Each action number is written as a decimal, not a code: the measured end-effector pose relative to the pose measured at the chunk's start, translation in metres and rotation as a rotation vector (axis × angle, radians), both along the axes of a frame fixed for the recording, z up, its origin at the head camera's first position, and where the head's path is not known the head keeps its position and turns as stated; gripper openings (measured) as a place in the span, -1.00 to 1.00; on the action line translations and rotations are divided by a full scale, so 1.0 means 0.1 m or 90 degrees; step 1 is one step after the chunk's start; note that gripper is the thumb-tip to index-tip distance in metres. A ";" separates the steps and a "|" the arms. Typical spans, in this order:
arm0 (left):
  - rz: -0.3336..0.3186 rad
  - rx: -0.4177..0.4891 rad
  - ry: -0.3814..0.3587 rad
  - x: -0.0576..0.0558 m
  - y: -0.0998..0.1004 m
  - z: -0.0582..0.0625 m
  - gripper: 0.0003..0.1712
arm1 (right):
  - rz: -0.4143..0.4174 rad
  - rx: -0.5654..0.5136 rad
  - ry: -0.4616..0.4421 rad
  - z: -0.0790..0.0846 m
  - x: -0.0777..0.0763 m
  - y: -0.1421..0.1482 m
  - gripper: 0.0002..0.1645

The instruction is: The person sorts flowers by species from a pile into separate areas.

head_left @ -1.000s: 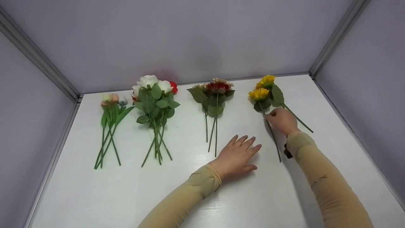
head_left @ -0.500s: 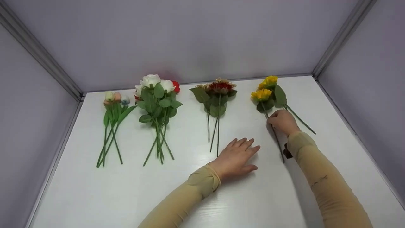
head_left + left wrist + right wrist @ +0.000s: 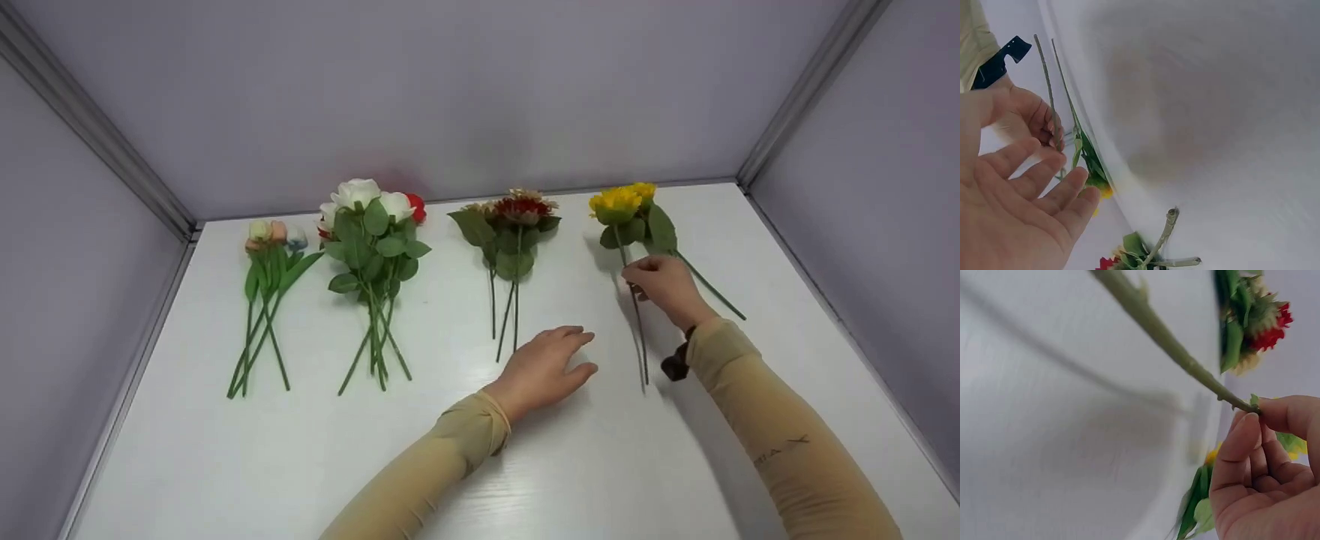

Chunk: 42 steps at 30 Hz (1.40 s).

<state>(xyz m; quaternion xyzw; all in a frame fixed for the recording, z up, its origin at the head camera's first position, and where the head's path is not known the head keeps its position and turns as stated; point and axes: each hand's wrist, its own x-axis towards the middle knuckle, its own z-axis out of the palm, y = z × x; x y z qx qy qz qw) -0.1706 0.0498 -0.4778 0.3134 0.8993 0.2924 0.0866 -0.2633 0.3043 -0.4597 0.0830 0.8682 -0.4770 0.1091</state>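
Note:
My right hand (image 3: 666,289) pinches the stem of a yellow sunflower (image 3: 616,204) between thumb and fingers. In the right wrist view the held stem (image 3: 1174,351) rises off the white surface and casts a shadow on it. Just behind lies a second sunflower (image 3: 661,226), its bloom partly covered by the first. My left hand (image 3: 544,367) has its fingers extended and holds nothing. It is near the stem ends of several red and cream daisy-like flowers (image 3: 523,208), left of the sunflowers. The left wrist view shows its palm (image 3: 1010,219) and spread fingers.
Further left on the white table (image 3: 420,450) lie white and red roses (image 3: 356,195) with crossed stems. Tulips (image 3: 262,234) in pale colours lie at the far left. Grey panels (image 3: 480,90) enclose the back and both sides. A black band (image 3: 676,364) is on the right wrist.
The right hand has raised the front sunflower slightly, its bloom now overlapping the rear one and its stem end shifted left. The left hand has drawn slightly back left, its fingers less spread.

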 end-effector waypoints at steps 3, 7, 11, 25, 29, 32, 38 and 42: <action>0.057 0.101 -0.093 0.01 -0.06 0.02 -0.49 | -0.012 -0.062 0.016 0.06 0.03 -0.12 -0.46; 0.135 0.266 -0.245 0.02 -0.17 0.02 -0.48 | -0.025 -0.158 0.053 0.12 0.11 -0.42 -0.48; 0.181 0.366 -0.313 0.01 -0.27 -0.01 -0.48 | -0.026 -0.235 0.078 0.18 0.20 -0.70 -0.54; 0.254 0.355 -0.241 0.01 -0.53 -0.08 -0.72 | 0.008 -0.316 0.082 0.20 0.28 -1.19 -0.57; 0.253 0.339 -0.234 0.00 -0.57 -0.10 -0.73 | 0.013 -0.339 0.080 0.22 0.28 -1.25 -0.57; 0.251 0.339 -0.231 0.00 -0.59 -0.10 -0.78 | 0.015 -0.354 0.082 0.23 0.29 -1.29 -0.57; 0.257 0.340 -0.231 0.00 -0.61 -0.07 -0.80 | 0.013 -0.394 0.075 0.20 0.31 -1.31 -0.53; 0.257 0.331 -0.232 -0.01 -0.62 -0.07 -0.80 | 0.010 -0.413 0.055 0.17 0.32 -1.31 -0.48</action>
